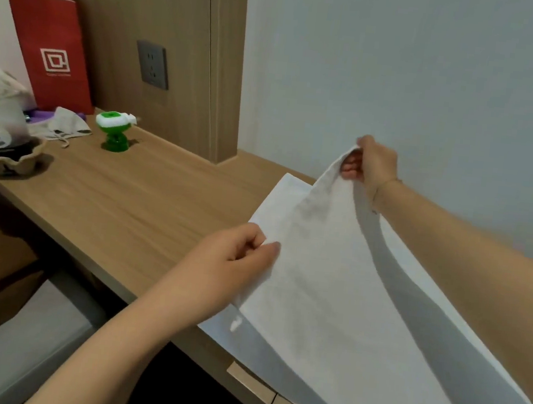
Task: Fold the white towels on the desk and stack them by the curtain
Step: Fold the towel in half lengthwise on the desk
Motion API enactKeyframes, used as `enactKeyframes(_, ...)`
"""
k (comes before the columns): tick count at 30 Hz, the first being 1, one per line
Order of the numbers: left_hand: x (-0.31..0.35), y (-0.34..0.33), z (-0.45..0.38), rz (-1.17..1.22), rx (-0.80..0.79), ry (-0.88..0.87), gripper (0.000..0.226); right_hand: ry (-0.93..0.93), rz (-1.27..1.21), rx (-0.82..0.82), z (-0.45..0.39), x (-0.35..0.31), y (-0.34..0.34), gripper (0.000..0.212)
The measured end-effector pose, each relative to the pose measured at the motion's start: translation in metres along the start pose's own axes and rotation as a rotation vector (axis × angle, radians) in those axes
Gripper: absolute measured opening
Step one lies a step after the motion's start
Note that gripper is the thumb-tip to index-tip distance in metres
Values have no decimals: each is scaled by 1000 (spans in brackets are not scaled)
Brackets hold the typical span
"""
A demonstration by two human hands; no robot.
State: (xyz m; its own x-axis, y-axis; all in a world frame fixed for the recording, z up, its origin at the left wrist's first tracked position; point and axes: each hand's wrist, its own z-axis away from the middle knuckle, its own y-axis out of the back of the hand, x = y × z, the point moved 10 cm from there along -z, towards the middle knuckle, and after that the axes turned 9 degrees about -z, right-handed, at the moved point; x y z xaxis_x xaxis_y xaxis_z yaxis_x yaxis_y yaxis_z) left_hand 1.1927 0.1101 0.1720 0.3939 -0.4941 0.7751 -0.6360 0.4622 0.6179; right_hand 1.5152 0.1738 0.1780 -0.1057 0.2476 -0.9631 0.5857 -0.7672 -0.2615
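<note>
Head view: the left hand pinches the near corner of the white towel, and the right hand grips the far corner, lifted above the desk. The held edge runs away from the person; the rest lies to the right.
</note>
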Motion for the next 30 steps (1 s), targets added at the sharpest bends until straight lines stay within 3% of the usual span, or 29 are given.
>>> enactKeyframes(3,19,17,-1,121,30,-10,51,178,-78,157,-5,-54,0,34)
enactKeyframes(5,14,31,0,161,59,30,52,239,-49,166,-5,-71,-17,37)
enactKeyframes(9,-44,51,-2,20,143,215,41,215,283,-9,-5,-42,-73,30)
enactKeyframes(11,-80,40,-3,-78,84,303,36,100,437,-89,-9,5,-86,30)
enactKeyframes(15,-120,16,3,-194,14,342,42,-90,456,-150,-3,85,-82,27)
enactKeyframes(21,-128,25,5,-267,118,274,46,-9,463,-250,-2,105,-85,30)
enactKeyframes(26,-129,25,6,-303,141,293,40,199,736,-388,13,99,-92,25)
enactKeyframes(30,-129,28,9,-330,117,304,42,94,791,-517,42,97,-85,13)
